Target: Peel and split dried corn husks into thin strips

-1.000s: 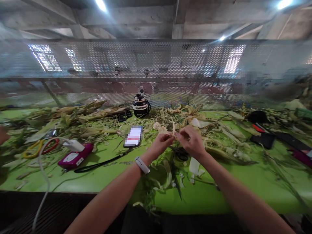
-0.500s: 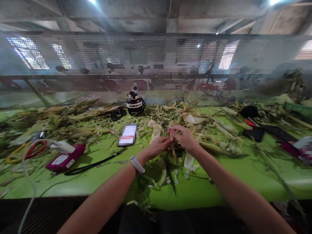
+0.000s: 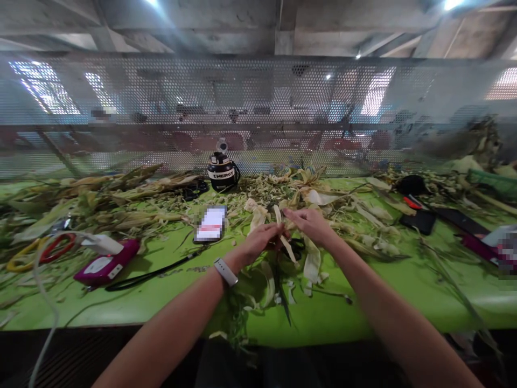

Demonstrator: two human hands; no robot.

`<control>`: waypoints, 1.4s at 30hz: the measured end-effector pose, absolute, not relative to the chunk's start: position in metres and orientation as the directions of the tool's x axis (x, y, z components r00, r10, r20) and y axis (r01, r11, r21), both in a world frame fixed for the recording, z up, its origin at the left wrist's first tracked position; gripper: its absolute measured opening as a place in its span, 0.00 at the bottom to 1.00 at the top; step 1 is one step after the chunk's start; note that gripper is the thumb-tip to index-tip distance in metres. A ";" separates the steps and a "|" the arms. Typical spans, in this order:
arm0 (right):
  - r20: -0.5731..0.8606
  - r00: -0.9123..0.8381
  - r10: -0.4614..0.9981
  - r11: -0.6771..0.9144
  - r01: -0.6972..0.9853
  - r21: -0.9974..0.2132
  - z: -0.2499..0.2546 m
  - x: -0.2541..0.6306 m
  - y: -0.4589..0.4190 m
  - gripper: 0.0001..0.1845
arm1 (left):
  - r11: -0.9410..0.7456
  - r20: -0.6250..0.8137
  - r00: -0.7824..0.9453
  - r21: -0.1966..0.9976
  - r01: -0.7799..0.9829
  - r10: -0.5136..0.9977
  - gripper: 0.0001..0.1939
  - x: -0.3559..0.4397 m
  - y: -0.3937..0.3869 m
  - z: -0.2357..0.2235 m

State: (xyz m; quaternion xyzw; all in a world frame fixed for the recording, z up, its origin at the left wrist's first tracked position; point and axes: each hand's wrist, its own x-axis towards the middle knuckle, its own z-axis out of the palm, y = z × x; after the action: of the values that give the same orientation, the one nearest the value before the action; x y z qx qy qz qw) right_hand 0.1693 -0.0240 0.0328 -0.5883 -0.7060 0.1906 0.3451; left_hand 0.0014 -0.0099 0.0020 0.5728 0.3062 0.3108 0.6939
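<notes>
Both of my hands meet over the middle of a green table point(image 3: 363, 302). My left hand point(image 3: 262, 241), with a white watch point(image 3: 225, 271) on its wrist, is closed on pale corn husk strips point(image 3: 283, 231). My right hand point(image 3: 311, 223) pinches the same strips from the right. One strip stands up between the fingers and others hang down toward the table. A heap of dry corn husks point(image 3: 323, 202) lies just behind the hands.
A phone point(image 3: 210, 223) lies left of my hands. A magenta device point(image 3: 105, 263) with a white cable and a black strap sits further left. A black jug point(image 3: 221, 172) stands by the perforated metal screen point(image 3: 258, 108). Husk piles point(image 3: 100, 199) cover the left; dark tools point(image 3: 422, 220) lie right.
My hands have twisted the husk strips: one now stands upright between the fingers and a longer strip hangs below. The view has tilted down slightly since one second ago.
</notes>
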 end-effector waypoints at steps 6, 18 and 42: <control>0.380 -0.093 0.920 0.333 0.696 -0.636 0.026 0.172 -0.019 0.24 | 0.139 -0.084 0.569 0.989 -0.054 0.818 0.21 0.002 -0.010 0.002; 0.812 -0.172 0.558 0.336 0.941 -0.031 0.016 0.168 -0.006 0.19 | 0.168 -0.065 0.594 0.979 -0.119 0.802 0.18 0.005 -0.015 0.005; 0.226 -0.301 0.927 0.324 0.334 -0.885 -0.001 0.133 -0.025 0.09 | 0.141 0.079 0.381 0.845 -0.516 0.921 0.18 0.010 -0.014 0.005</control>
State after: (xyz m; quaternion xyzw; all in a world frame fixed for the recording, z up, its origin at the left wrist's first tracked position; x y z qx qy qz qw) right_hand 0.1331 -0.0253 -0.0006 -0.4422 -0.7127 0.3775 0.3926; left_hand 0.0095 -0.0136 0.0055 0.4214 0.2405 0.5018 0.7161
